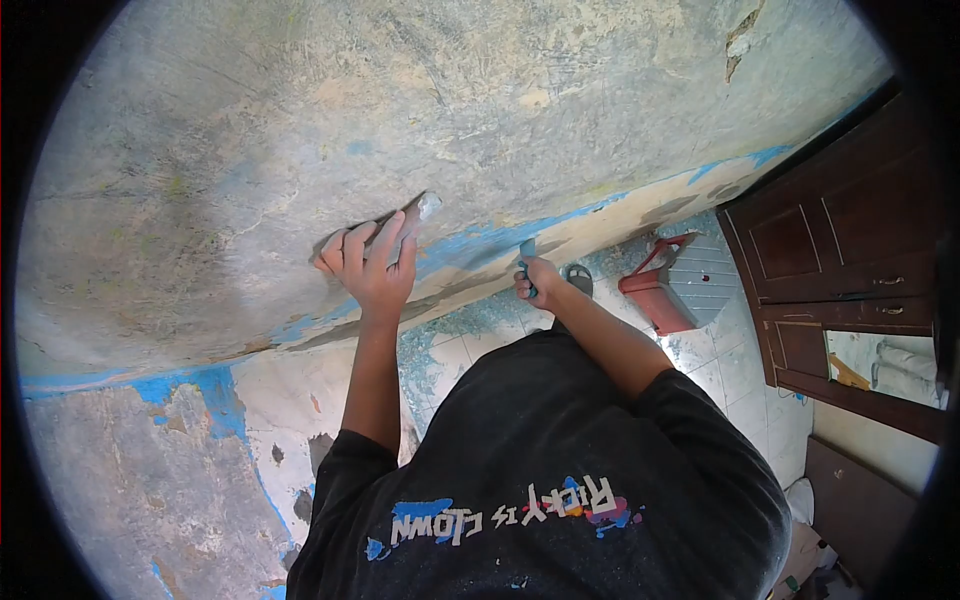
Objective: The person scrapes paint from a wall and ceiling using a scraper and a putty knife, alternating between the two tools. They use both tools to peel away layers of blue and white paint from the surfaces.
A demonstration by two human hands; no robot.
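My left hand [372, 262] is raised against the grey, scraped wall [300, 120], its fingers wrapped round a greyish block with a whitish end [428, 206]. Lower and to the right, my right hand [538, 281] grips a scraper with a bluish-green handle; its blade [527, 247] is at the wall, by the lower edge of a strip of blue paint [470, 244]. Below that strip the wall surface is cream with grey patches. Whether the blade touches the wall cannot be made out.
On the tiled floor [712, 385], strewn with paint flakes, stands a red and grey plastic stool [668, 290]. A sandal [578, 279] shows near my right forearm. Dark wooden cabinets [790, 245] line the right side. A crack [740, 45] marks the upper wall.
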